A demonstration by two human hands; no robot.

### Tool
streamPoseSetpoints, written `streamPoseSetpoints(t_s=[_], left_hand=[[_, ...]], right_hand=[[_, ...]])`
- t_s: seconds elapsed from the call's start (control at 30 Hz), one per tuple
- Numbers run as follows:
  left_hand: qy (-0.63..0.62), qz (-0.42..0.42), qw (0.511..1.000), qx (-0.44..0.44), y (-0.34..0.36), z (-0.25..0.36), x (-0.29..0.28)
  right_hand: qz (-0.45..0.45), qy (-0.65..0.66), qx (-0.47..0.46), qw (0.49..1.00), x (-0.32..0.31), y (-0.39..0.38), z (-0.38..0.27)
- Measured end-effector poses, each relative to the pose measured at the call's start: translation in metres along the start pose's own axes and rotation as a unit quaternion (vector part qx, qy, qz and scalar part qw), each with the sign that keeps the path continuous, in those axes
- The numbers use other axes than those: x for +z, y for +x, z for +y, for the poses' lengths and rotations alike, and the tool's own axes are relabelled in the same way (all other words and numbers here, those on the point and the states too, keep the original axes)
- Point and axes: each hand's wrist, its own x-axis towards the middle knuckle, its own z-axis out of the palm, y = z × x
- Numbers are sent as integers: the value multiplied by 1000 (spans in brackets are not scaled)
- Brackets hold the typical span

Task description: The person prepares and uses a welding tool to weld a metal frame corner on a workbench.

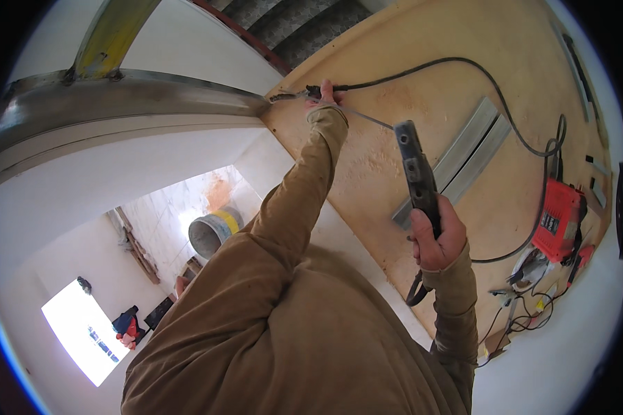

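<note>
Black electrode holder (414, 173) is positioned between 2 and 3 o'clock of the view centre, gripped by the closed fingers of the right hand (441, 235). Its thin rod (370, 119) points toward 10 o'clock. At 12 o'clock, the left hand (327, 97) has its fingers closed on a dark clamp (313, 90), near the end of a curved metal beam (145, 97). Beyond the holder, two metal channels (467, 149) lie on a tan surface (367, 200). A red machine (559, 218) sits at 3 o'clock.
</note>
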Motion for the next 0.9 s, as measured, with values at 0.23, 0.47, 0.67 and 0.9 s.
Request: streamPoseSetpoints(t_s=[0.23,0.47,0.67,0.9], left_hand=[[-57,83,994,43,1,4,11],[-133,-3,991,-11,-7,7,-5],[-187,-15,980,-63,1,2,-8],[-249,-50,958,-131,9,-5,-16]], right_hand=[[-32,-69,-47,996,12,13,-15],[-25,-100,-92,990,21,16,-26],[-9,-91,-133,987,29,9,-19],[-15,-123,-116,985,32,5,-25]])
